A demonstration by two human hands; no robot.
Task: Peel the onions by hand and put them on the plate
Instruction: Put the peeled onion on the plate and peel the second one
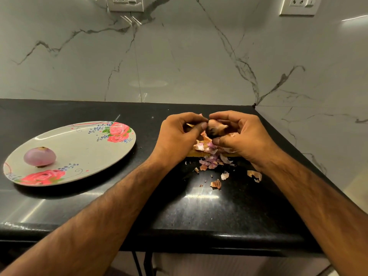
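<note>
1. Black polished counter [199,216], glossy and speckled, fills the near edge.
2. Dry, papery skins [216,184], brown and pink, lie scattered just before the hands.
3. Left hand [177,136] and right hand [241,136] both pinch a partly skinned onion [216,129] with curled fingers; its peeling looks unfinished.
4. Leftward, one smooth purple peeled onion [39,156] rests on the rose-patterned plate [79,148].
5. Veined marble wall [179,56] stands behind.

Peeled pink onion [39,156] on floral plate [83,148]

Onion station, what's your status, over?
Left hand and right hand grip brown-skinned onion. One peeled onion on floral plate. Peel scraps litter counter, nothing blocking.
</note>
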